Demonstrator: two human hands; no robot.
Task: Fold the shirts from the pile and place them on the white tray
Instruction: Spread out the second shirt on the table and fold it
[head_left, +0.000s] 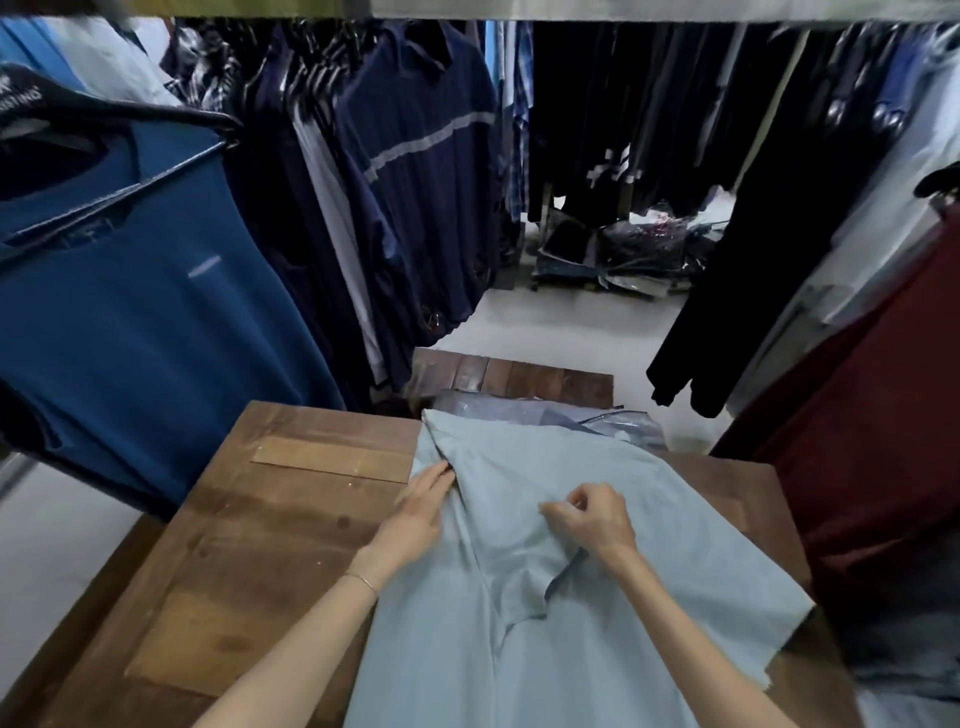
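Pinching the shirt (519, 649) near its middle, the right hand (592, 519) has its fingers curled, with thumb and fingertips closed on a small tuck of fabric. The left hand (423, 512) lies on the shirt's left side. Its fingers are fairly straight and their tips sit at a fold that runs toward the far corner. They do not clasp the cloth, only press it flat. A thin bracelet (363, 579) sits on the left wrist.

The shirt is pale blue-grey. It is spread over the right half of the wooden table (291, 519), from the near edge to the far edge. Its right corner reaches the table's right edge. A loose flap stands up just near the right wrist; cannot tell if it is a collar or a slit.

On the far-left part of the table is a paler plank patch. A plastic-wrapped packet (545, 410) lies at the table's far edge, partly under the shirt's far end. Beyond it is a dark slatted board (519, 374).

A blue tee (130, 312) hangs on a hanger at the left, close to the table. A maroon garment (872, 441) hangs at the right. Navy and black clothes (415, 156) hang on racks far back. A heap of plastic-wrapped items (623, 249) lies on the pale floor at the far end.
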